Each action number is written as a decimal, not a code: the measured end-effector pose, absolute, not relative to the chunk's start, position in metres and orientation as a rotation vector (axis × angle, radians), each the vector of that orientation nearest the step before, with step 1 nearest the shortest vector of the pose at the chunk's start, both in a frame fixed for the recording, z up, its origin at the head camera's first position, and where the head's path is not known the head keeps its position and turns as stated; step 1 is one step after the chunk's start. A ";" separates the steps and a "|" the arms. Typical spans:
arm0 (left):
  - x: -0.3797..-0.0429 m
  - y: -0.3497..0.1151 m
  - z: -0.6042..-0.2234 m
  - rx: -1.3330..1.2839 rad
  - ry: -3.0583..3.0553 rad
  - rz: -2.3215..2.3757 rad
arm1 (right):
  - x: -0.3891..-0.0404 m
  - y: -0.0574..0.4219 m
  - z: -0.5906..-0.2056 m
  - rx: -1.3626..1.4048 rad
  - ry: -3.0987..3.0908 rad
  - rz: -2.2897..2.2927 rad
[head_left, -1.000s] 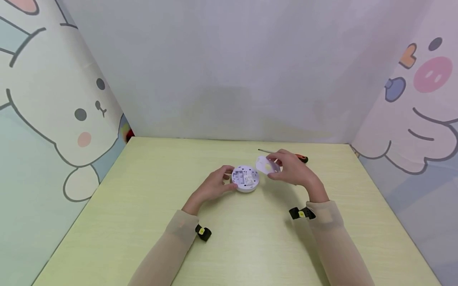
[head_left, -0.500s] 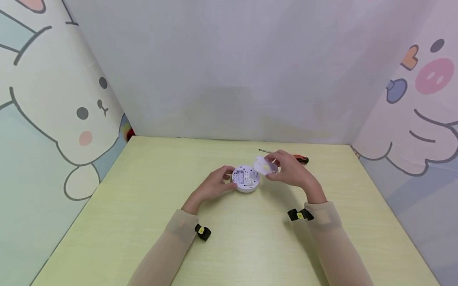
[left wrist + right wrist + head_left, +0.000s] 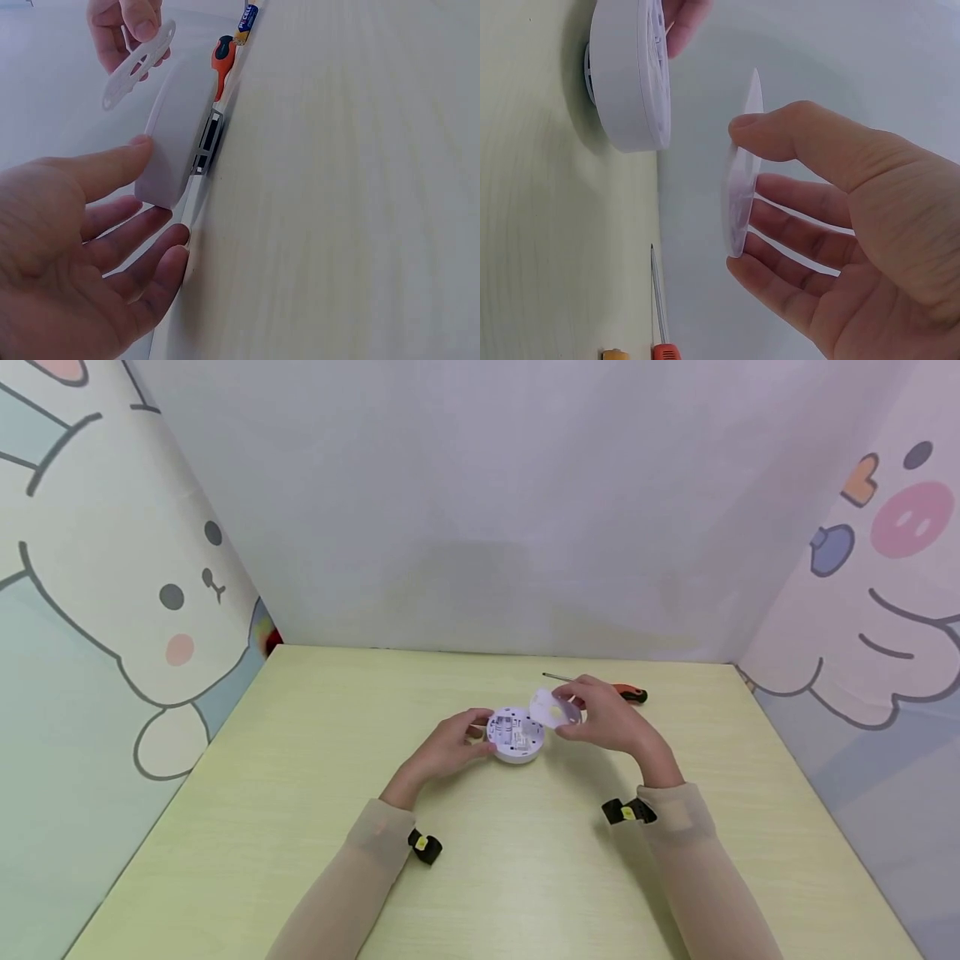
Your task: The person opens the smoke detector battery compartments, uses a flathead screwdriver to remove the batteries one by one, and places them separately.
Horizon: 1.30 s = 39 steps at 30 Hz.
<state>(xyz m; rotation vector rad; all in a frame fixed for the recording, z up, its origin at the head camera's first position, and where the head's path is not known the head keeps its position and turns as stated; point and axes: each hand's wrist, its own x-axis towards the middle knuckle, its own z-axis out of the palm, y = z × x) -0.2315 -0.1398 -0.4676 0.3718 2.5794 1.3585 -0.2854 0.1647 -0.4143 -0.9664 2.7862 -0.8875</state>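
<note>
A round white smoke detector rests face down on the table, its back with slots and a battery bay turned up. My left hand holds it by the left side; in the left wrist view the thumb and fingers lie against its rim. Just above and to the right, my right hand pinches a thin white mounting plate by its edge. The plate is tilted and apart from the detector in the right wrist view, with thumb on one side and fingertips on the other.
Behind the right hand lies a screwdriver with a red and black handle, its shaft partly hidden by that hand. A battery lies near it in the left wrist view. A pale wall closes off the table's back edge.
My right hand has moved slightly left with the mounting plate, bringing it nearer the smoke detector. The left hand and the detector have hardly moved.
</note>
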 end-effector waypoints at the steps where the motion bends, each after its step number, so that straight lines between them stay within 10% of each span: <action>1: -0.232 -0.140 -0.468 0.371 2.578 1.361 | -0.285 0.164 -0.415 -0.972 2.788 -0.884; 39: -0.233 -0.140 -0.469 0.375 2.560 1.409 | -0.295 0.119 -0.418 -1.122 2.618 -0.683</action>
